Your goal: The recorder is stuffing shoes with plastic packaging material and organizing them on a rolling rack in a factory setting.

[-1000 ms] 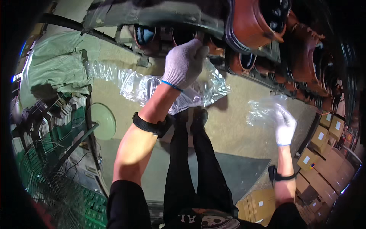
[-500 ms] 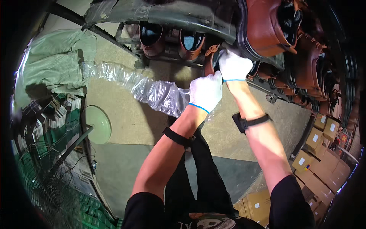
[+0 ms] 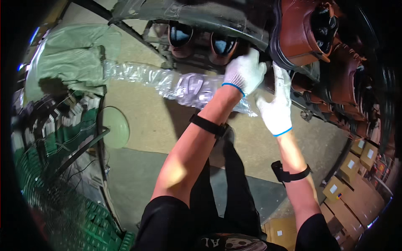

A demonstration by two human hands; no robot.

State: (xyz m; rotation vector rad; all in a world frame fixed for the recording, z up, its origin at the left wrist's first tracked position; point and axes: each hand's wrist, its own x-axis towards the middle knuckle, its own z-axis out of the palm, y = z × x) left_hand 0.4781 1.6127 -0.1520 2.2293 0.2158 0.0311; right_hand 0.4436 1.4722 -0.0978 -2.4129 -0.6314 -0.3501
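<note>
My left hand [image 3: 246, 73], in a white knitted glove with a blue cuff, reaches beneath the dark upper shelf [image 3: 201, 20]. Its fingers are curled, and whatever they hold is hidden. Beside it on the lower tier stand two brown shoes with dark openings, a left one [image 3: 181, 51] and a nearer one [image 3: 222, 57]. To the right, my gloved right hand [image 3: 277, 102] is open, thumb apart and fingers stretched up under a large brown shoe [image 3: 296, 33] on the upper tier. A string of crinkled clear plastic bags [image 3: 167, 83] runs leftward from beneath my left wrist.
Pale green sacking [image 3: 67, 54] lies at far left, above green crates [image 3: 100, 221] and a round green stand base [image 3: 116, 127]. More brown shoes [image 3: 343, 79] fill the rack at right. Cardboard boxes [image 3: 349, 167] are stacked at lower right.
My right hand has drawn back toward me from the lower-tier shoe and opened. My left hand has moved up and right to the shelf, off the plastic. The view has shifted slightly.
</note>
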